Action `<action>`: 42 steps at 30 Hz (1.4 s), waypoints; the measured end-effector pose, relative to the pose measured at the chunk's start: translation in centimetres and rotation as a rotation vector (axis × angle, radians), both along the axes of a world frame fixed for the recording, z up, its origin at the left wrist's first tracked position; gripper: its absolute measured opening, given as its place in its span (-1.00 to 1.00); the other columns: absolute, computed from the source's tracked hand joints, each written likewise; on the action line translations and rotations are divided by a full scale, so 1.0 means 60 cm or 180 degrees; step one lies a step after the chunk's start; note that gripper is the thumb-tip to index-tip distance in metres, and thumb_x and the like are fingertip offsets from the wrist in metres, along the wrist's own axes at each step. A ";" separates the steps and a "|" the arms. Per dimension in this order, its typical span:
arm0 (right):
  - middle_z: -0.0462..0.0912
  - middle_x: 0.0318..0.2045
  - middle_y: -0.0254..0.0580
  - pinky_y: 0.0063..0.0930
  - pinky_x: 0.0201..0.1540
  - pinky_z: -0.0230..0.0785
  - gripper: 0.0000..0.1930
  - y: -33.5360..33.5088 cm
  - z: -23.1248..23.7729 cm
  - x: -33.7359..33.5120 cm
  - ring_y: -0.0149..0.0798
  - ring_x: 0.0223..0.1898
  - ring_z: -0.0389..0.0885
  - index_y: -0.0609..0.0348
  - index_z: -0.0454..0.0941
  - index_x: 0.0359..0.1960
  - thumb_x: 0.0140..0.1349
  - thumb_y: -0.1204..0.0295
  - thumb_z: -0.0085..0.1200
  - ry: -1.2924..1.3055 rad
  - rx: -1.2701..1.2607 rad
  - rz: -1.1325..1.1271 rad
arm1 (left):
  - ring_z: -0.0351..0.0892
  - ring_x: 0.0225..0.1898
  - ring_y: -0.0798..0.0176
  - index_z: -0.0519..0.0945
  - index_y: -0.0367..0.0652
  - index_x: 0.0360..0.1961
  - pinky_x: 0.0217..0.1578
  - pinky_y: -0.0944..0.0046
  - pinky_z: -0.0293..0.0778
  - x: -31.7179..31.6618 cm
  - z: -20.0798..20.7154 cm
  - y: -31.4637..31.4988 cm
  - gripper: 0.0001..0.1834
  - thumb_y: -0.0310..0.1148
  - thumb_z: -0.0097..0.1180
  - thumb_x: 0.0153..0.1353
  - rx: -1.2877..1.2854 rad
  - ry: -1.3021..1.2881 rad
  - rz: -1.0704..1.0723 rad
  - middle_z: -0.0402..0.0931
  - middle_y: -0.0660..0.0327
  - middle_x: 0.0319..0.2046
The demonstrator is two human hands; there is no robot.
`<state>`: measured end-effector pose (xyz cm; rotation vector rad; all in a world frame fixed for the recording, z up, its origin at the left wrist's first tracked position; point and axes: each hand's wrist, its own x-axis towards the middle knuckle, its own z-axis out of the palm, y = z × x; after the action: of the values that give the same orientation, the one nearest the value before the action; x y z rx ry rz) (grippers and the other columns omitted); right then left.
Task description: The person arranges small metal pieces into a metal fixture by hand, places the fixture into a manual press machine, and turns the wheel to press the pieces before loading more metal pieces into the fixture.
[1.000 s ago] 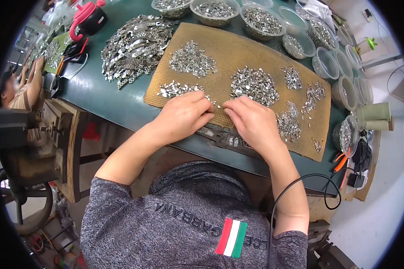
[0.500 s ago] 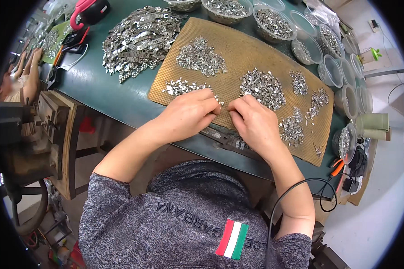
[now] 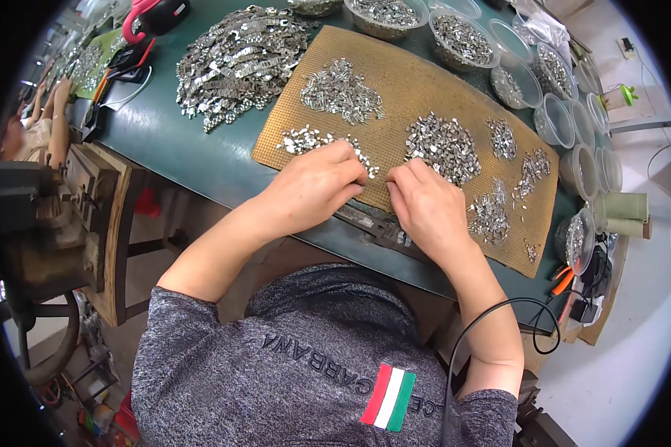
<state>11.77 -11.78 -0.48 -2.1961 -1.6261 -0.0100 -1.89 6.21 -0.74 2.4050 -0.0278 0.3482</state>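
Note:
My left hand [image 3: 317,186] is closed, thumb and fingertips pinched together, over the near edge of a tan textured mat [image 3: 395,82]. Just right of it, my right hand [image 3: 430,206] is pinched in the same way. Whatever the fingertips hold is too small or hidden. A narrow dark metal bar [image 3: 373,226] lies along the table edge below the hands. Small shiny metal pieces [image 3: 302,140] lie beside my left fingers. A heap of silvery metal links [image 3: 443,147] is just beyond my right hand.
More small metal parts [image 3: 343,91] are heaped on the mat. Linked metal strips [image 3: 238,63] are piled on the green table [image 3: 164,141]. Plastic tubs [image 3: 462,41] line the far and right sides. Orange-handled pliers [image 3: 563,280] lie at right. Another person's arm [image 3: 58,123] shows at far left.
The view has shifted slightly, so the mat and heaps sit a little further right. My fingertips are slightly farther apart; both hands remain pinched.

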 end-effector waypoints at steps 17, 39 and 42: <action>0.64 -0.32 -0.11 -0.26 -0.27 0.51 -0.93 -0.112 0.042 -0.003 -0.05 -0.32 0.68 0.18 0.57 -0.23 0.31 0.49 0.19 0.1892 0.0279 -0.0674 | 0.56 -0.25 -0.05 0.55 -0.24 -0.24 -0.23 0.06 0.46 0.010 0.003 -0.020 -0.91 -0.52 0.21 0.27 0.0116 -0.0031 0.0235 0.49 0.09 -0.30; 0.66 -0.12 -0.21 -0.16 0.18 0.47 -0.80 -0.152 -0.006 -0.046 -0.11 0.04 0.66 0.16 0.60 -0.21 0.12 0.54 0.29 0.0255 0.0574 -0.0336 | 0.57 -0.21 0.03 0.57 -0.17 -0.26 -0.19 0.11 0.52 0.032 -0.021 -0.121 -0.76 -0.52 0.38 0.06 0.0000 -0.0757 -0.0588 0.53 0.18 -0.26; 0.69 -0.14 -0.18 -0.14 0.17 0.49 -0.82 -0.161 -0.006 -0.035 -0.07 0.04 0.68 0.18 0.60 -0.21 0.15 0.57 0.28 0.0730 0.0645 -0.0343 | 0.56 -0.19 0.04 0.58 -0.16 -0.26 -0.18 0.11 0.52 0.037 -0.025 -0.131 -0.76 -0.50 0.37 0.07 0.0104 -0.0754 -0.0624 0.52 0.18 -0.25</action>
<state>9.69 -21.44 -0.83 -2.0443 -1.3218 0.0431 0.31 -1.66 -2.26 2.3556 -0.3756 0.5410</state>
